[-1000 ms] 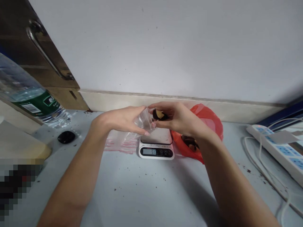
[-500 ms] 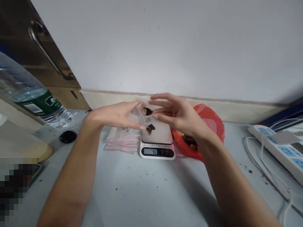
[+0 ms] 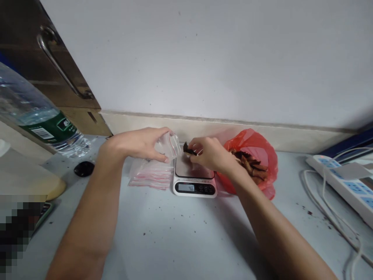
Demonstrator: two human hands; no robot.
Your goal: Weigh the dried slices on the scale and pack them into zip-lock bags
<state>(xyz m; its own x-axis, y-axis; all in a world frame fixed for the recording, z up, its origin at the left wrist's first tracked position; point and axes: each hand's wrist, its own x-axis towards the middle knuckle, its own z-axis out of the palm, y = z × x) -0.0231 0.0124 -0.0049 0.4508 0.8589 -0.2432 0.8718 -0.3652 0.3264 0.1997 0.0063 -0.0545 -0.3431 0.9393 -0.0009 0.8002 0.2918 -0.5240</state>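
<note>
My left hand (image 3: 142,144) grips a small clear zip bag (image 3: 169,146), its mouth turned toward the scale. Over the plate of the white digital scale (image 3: 194,188), my right hand (image 3: 208,153) pinches a dark brown dried piece (image 3: 189,149) between thumb and fingers. The scale's display looks like 48, perhaps with a decimal point. A stack of clear zip bags (image 3: 151,175) with red seal lines lies left of the scale. Right of it, a red plastic bag (image 3: 247,136) stands open around several brown dried pieces (image 3: 253,167), partly behind my right forearm.
A tilted water bottle (image 3: 46,124), a pale container (image 3: 26,175) and a black round lid (image 3: 84,168) are at the left. On the right lie a power strip (image 3: 346,182) and white cables. Dark crumbs dot the table; a wall rises behind.
My right hand has left the zip bag's mouth and come down to the scale plate, where it now holds the dark piece. My left hand keeps the bag nearly in place.
</note>
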